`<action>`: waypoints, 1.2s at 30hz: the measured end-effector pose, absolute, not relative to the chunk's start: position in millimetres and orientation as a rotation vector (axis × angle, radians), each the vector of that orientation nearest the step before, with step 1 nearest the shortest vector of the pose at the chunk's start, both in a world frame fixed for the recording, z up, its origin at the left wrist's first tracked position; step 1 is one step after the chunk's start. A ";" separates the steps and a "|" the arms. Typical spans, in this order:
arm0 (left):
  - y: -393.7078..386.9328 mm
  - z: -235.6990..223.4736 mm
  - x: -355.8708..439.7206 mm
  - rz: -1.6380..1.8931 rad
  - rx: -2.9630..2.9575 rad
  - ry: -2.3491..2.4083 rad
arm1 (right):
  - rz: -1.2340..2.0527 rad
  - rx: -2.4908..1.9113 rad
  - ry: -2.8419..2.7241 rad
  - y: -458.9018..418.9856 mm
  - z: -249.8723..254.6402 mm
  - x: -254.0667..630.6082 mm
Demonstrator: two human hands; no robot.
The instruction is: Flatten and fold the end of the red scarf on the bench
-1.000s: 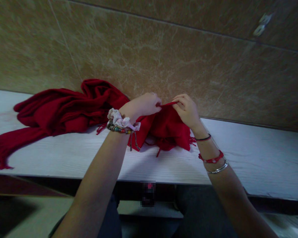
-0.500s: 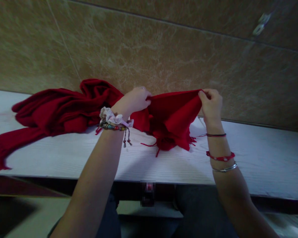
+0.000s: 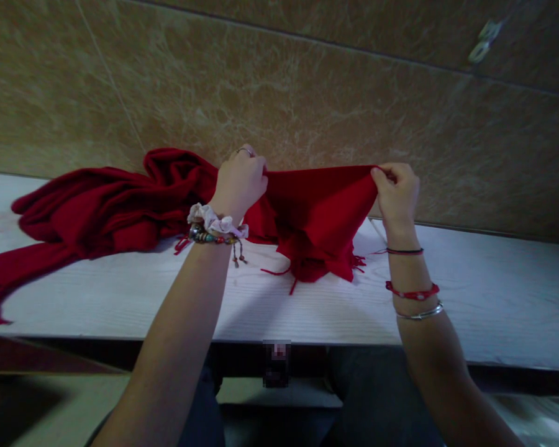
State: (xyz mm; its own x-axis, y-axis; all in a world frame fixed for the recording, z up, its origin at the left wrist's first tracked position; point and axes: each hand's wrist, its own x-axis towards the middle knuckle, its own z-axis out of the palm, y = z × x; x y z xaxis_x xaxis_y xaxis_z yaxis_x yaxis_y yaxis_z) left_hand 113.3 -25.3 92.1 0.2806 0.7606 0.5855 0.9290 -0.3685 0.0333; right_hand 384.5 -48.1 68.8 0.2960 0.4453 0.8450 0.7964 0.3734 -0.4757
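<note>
A red fringed scarf stretches between my two hands, its upper edge pulled nearly straight. My left hand, wearing a ring, is closed on that edge near the middle of the scarf. At the other end my right hand pinches a corner between thumb and fingers. Below this stretch the cloth hangs in folds, with fringe touching the white tabletop. The rest of the scarf lies bunched to the left of my left hand, and one fringed end reaches the left edge of the view.
The narrow white wood-grain table runs across the view against a brown marbled tile wall. A small pale fitting is on the wall at upper right. My legs are below the table's front edge.
My left hand has slid left and slightly up along the scarf's edge, so the stretch between my hands is longer. My right hand has barely moved and keeps its pinch.
</note>
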 end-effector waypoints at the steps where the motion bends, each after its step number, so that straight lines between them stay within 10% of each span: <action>1: -25.1 93.5 111.5 -0.761 -2.232 -1.536 | -0.340 -1.281 -1.341 -46.4 67.1 387.1; 16: -24.3 94.6 135.0 -0.590 -2.566 -1.277 | -0.145 -1.248 -2.128 -62.6 46.7 302.9; 36: -11.5 89.8 105.5 -0.499 -2.400 -1.552 | -0.298 -1.168 -1.580 -67.0 57.8 310.8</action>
State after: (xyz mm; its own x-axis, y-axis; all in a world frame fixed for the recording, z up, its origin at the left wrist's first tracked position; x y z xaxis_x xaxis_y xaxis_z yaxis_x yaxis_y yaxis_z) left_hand 105.5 -11.5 89.8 0.3776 0.8314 0.4077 0.9132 -0.4072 -0.0154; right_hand 310.8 -67.0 57.8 0.0807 0.5190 0.8509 0.7932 0.4835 -0.3702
